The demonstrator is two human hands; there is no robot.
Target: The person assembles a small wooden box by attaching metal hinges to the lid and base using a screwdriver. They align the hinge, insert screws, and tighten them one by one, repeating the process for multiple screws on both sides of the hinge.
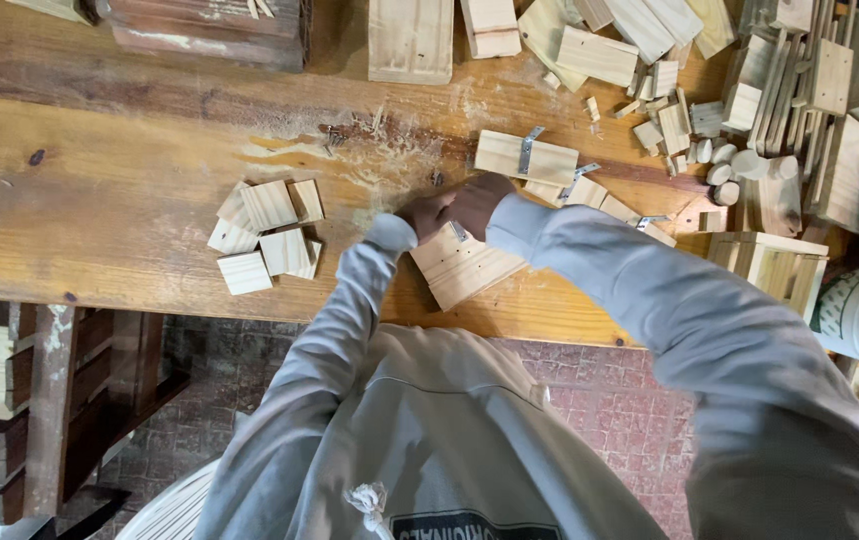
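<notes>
A worn brown wooden workbench [99, 190] fills the upper half of the frame, with red brick floor below it. At centre, both hands meet on a pale pine slatted panel with a small metal clip [461, 265] that lies at the bench's near edge. The panel sits just below the hands, its long axis tilted from lower left to upper right. The left hand [427, 213] and the right hand [476, 200] touch each other at the panel's upper edge, fingers curled together; whether they pinch the clip or the wood I cannot tell, since the knuckles hide the fingertips. Grey sleeves cover both wrists. A cluster of small square pine offcuts [267, 235] lies well apart at centre left.
</notes>
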